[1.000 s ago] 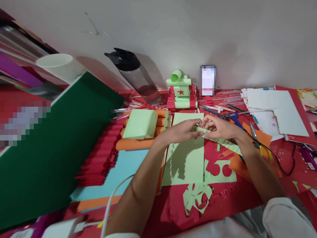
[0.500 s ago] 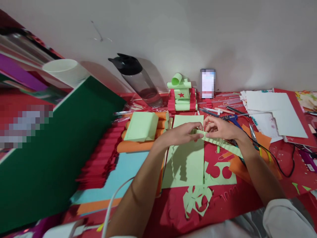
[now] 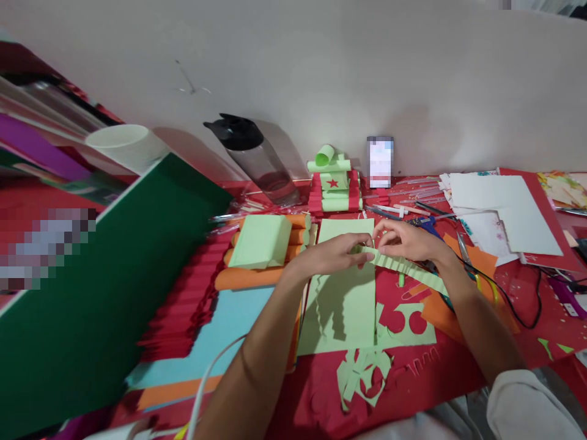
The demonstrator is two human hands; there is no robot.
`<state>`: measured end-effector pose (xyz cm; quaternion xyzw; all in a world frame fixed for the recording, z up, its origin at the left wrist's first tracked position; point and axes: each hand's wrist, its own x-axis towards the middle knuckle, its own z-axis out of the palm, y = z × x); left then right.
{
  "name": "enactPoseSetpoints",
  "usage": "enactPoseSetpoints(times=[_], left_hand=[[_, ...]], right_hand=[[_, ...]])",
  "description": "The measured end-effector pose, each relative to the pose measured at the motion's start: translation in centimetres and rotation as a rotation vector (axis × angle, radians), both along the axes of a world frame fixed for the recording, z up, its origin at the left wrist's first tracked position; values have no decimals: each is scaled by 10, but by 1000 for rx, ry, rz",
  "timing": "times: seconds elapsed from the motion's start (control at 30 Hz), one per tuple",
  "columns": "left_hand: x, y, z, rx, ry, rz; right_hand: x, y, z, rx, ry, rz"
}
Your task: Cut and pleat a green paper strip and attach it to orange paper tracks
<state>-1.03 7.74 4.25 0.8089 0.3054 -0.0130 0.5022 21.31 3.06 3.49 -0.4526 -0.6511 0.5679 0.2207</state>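
Note:
Between my two hands is a light green pleated paper strip (image 3: 406,266), held up over the table with its long end slanting down to the right. My left hand (image 3: 346,250) pinches the strip near its left end. Close beside it, my right hand (image 3: 403,239) has thumb and fingers closed on the strip too. Below them lies a light green paper sheet (image 3: 342,311), on which the shadows of hand and strip fall. A paper model tank (image 3: 334,183) in green and red, with a red star, stands at the wall.
Green paper scraps (image 3: 364,373) lie in front. On the left are a green board (image 3: 114,275), orange rolls (image 3: 247,278), red pleated paper (image 3: 183,305) and a tilted bottle (image 3: 261,162). A phone (image 3: 380,162), scissors (image 3: 463,247) and white sheets (image 3: 509,208) are beyond and to the right.
The view has tilted slightly, so the table sits a little lower in the picture. Both hands stay on the pleated strip, with only a small shift of the fingers.

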Motion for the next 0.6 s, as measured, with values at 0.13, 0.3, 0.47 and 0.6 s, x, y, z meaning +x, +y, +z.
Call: enactPoseSetpoints(times=[0.13,0.3,0.47,0.6], left_hand=[[2,-1,1,-7,-15,6],[-2,0,-2,-106,-54,16],[-19,3,1,-162,20,82],[-26,5,8,-134,3,99]], right_hand=[[-1,0,0,4,41,0],[2,0,2,7,25,-6],[19,-3,20,79,1,-78],[30,-7,32,105,-19,-122]])
